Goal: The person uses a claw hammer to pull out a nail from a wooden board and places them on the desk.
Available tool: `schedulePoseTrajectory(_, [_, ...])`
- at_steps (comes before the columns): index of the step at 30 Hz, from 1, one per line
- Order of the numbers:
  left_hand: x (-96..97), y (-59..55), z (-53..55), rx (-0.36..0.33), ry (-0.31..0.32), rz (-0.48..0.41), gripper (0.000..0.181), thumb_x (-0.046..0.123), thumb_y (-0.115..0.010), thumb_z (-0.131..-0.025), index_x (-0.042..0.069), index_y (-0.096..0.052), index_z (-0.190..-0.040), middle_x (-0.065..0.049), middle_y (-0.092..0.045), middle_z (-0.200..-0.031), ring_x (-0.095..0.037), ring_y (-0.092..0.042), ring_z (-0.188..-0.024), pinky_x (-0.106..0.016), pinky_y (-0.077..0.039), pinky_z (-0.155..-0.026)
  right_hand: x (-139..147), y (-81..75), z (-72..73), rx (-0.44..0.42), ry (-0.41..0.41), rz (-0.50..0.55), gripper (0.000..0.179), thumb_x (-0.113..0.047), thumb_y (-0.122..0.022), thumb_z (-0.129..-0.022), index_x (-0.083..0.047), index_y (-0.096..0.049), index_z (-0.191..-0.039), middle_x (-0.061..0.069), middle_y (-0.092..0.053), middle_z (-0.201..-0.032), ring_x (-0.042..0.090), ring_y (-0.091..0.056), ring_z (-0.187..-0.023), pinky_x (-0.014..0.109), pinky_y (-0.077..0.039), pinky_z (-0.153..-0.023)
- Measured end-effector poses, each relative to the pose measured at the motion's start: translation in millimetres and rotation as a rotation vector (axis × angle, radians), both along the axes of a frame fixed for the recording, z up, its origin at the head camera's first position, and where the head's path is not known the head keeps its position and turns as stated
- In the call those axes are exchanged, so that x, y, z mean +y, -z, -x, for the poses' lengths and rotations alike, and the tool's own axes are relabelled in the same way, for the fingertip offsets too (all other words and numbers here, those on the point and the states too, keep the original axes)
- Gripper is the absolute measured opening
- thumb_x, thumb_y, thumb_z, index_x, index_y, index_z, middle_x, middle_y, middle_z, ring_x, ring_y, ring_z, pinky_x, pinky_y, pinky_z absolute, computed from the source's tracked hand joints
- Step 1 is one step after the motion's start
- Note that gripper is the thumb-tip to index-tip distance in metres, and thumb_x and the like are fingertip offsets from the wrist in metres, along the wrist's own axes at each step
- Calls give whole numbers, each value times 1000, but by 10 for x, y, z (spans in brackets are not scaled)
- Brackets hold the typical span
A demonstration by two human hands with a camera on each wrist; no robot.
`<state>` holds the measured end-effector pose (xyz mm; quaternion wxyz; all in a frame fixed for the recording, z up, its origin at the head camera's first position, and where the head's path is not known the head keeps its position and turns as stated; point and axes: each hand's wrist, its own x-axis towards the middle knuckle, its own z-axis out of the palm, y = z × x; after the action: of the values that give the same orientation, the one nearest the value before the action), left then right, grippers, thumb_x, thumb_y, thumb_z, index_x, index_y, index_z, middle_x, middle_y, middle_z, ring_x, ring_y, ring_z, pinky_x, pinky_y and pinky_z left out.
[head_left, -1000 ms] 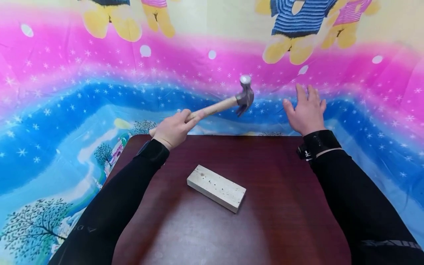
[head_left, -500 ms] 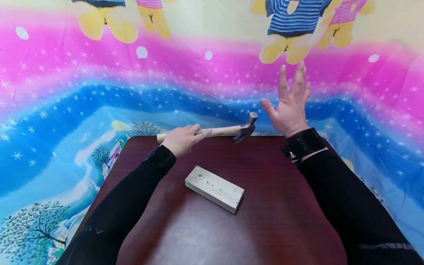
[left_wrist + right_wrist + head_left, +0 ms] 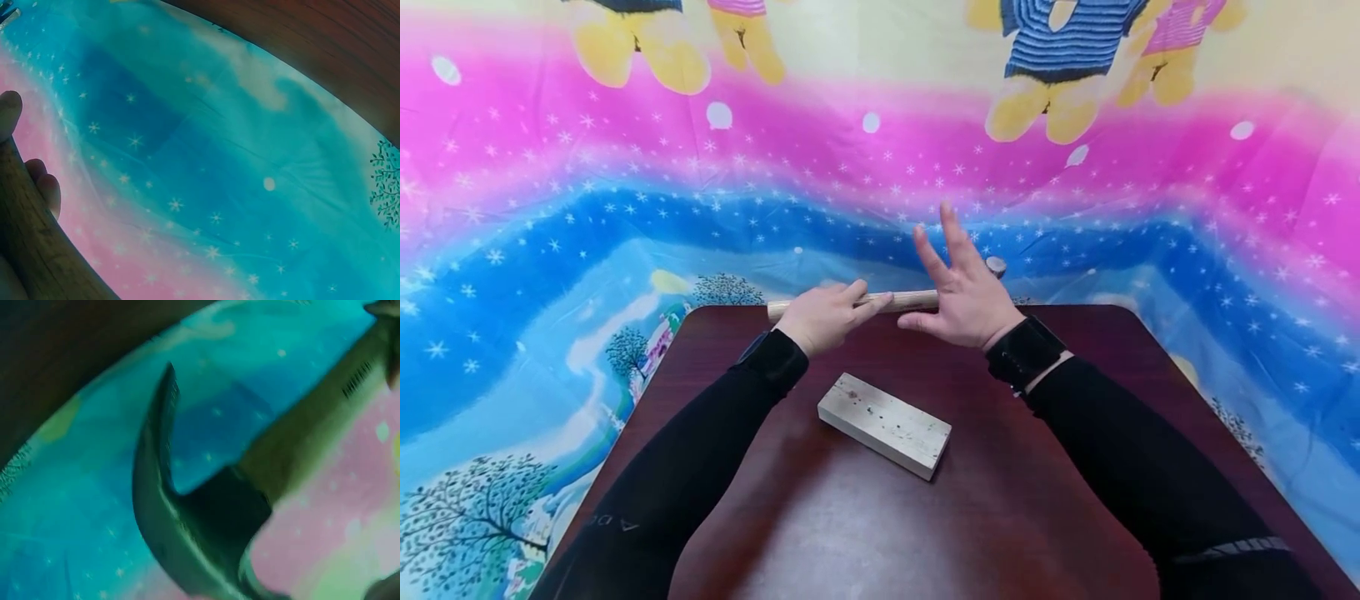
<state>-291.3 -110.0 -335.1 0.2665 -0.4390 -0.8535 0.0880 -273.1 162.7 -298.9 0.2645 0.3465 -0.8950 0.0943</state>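
1. Head view: Claw hammer (image 3: pixel 917 300) with a straight pale wooden handle and a dark metal head (image 3: pixel 996 267) is held up near the far edge of the dark red-brown wooden table (image 3: pixel 1037 508). The person's left hand (image 3: pixel 827 317) grips the handle; the right hand (image 3: pixel 970 300), fingers spread, grips nothing and hides most of the metal head. Whether it touches the tool, I cannot tell. Nearer the person, a pale rectangular wooden block (image 3: pixel 885 425) with dark specks lies askew on the tabletop, touched by neither hand. As I judge it, the weight sits far beyond the single grip, so a loose hold could let the head dip and strike the table.

2. Left wrist view: fingertips (image 3: pixel 49 194) curl against the handle at the left edge, with the pink-and-blue snowflake cloth (image 3: pixel 187 156) behind. If the wood twisted in those fingers, the head could roll with it.

3. Right wrist view: the curved split claw (image 3: pixel 153 469) looms close, slightly blurred, its tip pointing up. Since this hand has no hold, a careless sideways move could knock the head or scrape the fingers on that claw.
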Motion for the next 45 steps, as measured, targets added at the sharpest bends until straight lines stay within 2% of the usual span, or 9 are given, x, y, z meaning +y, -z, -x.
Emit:
schedulePoseTrajectory(4, [34, 16, -10, 58, 35, 8, 69, 3, -86, -91, 23, -65, -153, -12, -63, -114, -23, -59, -67, -33, -61, -62, -42, 75, -5, -182, 65, -100, 138, -54, -85, -91, -33, 25, -172, 27, 18, -181, 47, -6, -171, 63, -17, -139])
schedulePoseTrajectory(12, [99, 36, -79, 81, 83, -21, 62, 4, -82, -95, 23, -66, -152, -8, -60, -107, -20, -62, -75, -30, -59, -63, -113, 95, 42, -361, 253, -199, 132, -44, -87, -92, -25, 13, -176, 28, 19, -181, 51, -44, -158, 67, -30, -132])
schedulePoseTrajectory(15, [144, 14, -120, 102, 114, -34, 58, 7, -81, -97, 23, -67, -151, -6, -58, -104, -20, -62, -77, -29, -58, -63, -100, 58, 53, -382, 305, -244, 128, -45, -87, -93, -24, 7, -177, 33, 0, -181, 49, -62, -142, 66, -44, -124])
schedulePoseTrajectory(19, [220, -3, -169, 119, 143, -34, 53, 10, -78, -101, 25, -67, -151, -5, -59, -107, -19, -65, -81, -29, -59, -64, -48, 32, 55, -440, 285, -318, 74, -38, -84, -97, -14, -53, -159, 23, -71, -140, 36, -79, -106, 57, -64, -96])
schedulePoseTrajectory(22, [261, -5, -194, 121, 148, -25, 51, 10, -75, -102, 28, -67, -149, -5, -59, -110, -18, -67, -85, -30, -61, -65, -4, 47, 54, -504, 248, -340, 26, -34, -82, -99, -14, -76, -115, 5, -78, -93, 24, -75, -85, 52, -64, -82])
schedulePoseTrajectory(30, [304, 53, -236, 81, 128, -52, 59, 8, -79, -99, 27, -64, -152, -3, -61, -111, -17, -65, -88, -29, -59, -70, 69, 138, 59, -576, 222, -314, 22, -36, -81, -99, -16, -74, -106, -1, -73, -91, 19, -69, -82, 48, -62, -79])
schedulePoseTrajectory(40, [-10, 260, -256, 62, 278, -284, 67, 14, -74, -91, 8, -56, -156, -25, -56, -153, -38, -59, -140, -51, -51, -121, 344, 171, 95, -585, 222, -220, 36, -36, -79, -101, -14, -75, -130, 1, -75, -93, 17, -65, -79, 44, -59, -76])
schedulePoseTrajectory(43, [-220, 359, -241, 13, 222, -397, 70, 15, -76, -90, 5, -53, -155, -29, -50, -158, -45, -58, -141, -58, -51, -119, 427, 161, 120, -612, 238, -172, 38, -36, -76, -103, -13, -72, -133, 1, -68, -86, 18, -61, -75, 40, -53, -76])
schedulePoseTrajectory(45, [-356, 441, -240, -108, 123, -459, 71, 14, -75, -92, 3, -50, -158, -30, -46, -162, -47, -58, -142, -60, -51, -119, 469, 159, 137, -638, 240, -125, 39, -35, -75, -104, -11, -70, -135, 2, -64, -85, 18, -59, -73, 39, -50, -76])
